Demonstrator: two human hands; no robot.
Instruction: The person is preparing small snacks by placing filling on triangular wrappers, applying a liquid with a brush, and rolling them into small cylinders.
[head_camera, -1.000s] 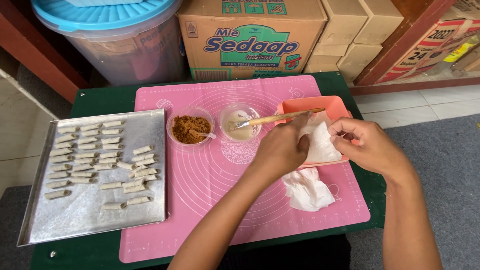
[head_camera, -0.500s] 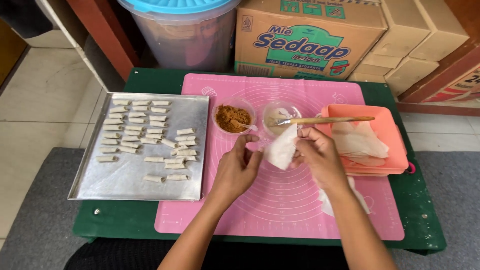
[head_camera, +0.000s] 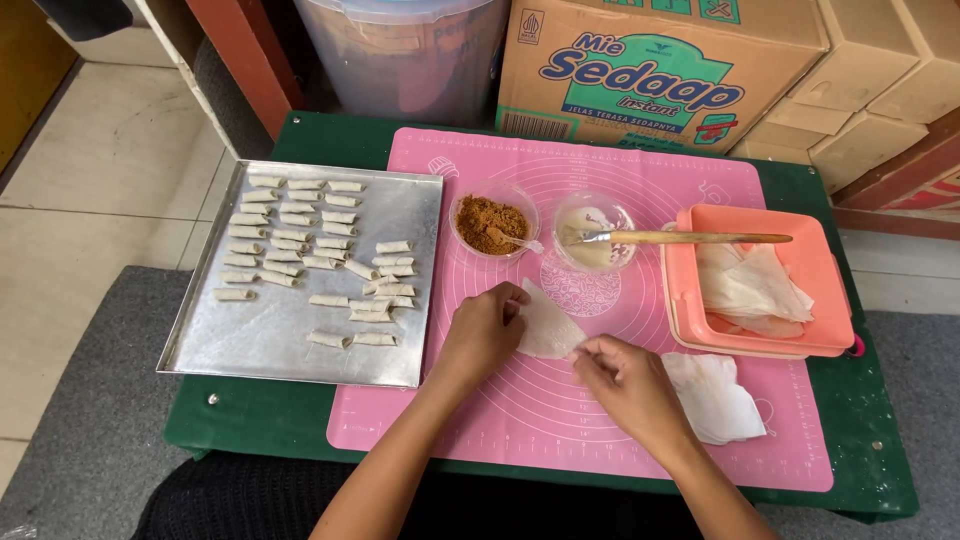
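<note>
A view from above, looking down on a small green table (head_camera: 300, 425) covered by a pink silicone mat (head_camera: 600, 420). Nearest the viewer, two bare forearms are being extended over the mat. A thin, pale wrapper sheet (head_camera: 548, 328) is being laid flat on the mat between the hands. The left hand (head_camera: 483, 335) is being rested on the sheet's left corner, fingers curled and pressed down on its edge. The right hand (head_camera: 625, 375) is being held at the sheet's lower right edge, thumb and forefinger pinching that edge lightly. Judging by this, the laying-out step is in hand: the sheet is being smoothed flat before anything is put on it. The next move appears to call for filling to be placed on the sheet, so a hand would need to be freed.

Just right of the right hand, a crumpled white cloth (head_camera: 715, 395) is lying on the mat. To the left, a metal tray (head_camera: 270, 340) is holding many small finished rolls (head_camera: 320, 250) in rows. Further away, a clear bowl of brown crumbly filling (head_camera: 492, 222) with a small spoon is sitting beside a clear bowl of pale paste (head_camera: 592, 232), across which a wooden-handled brush (head_camera: 690, 238) is lying. At right, a salmon-pink container (head_camera: 830, 290) is holding more wrapper sheets. Farthest away, cardboard boxes (head_camera: 660, 70) and a plastic tub (head_camera: 410, 55) are standing behind the table.
</note>
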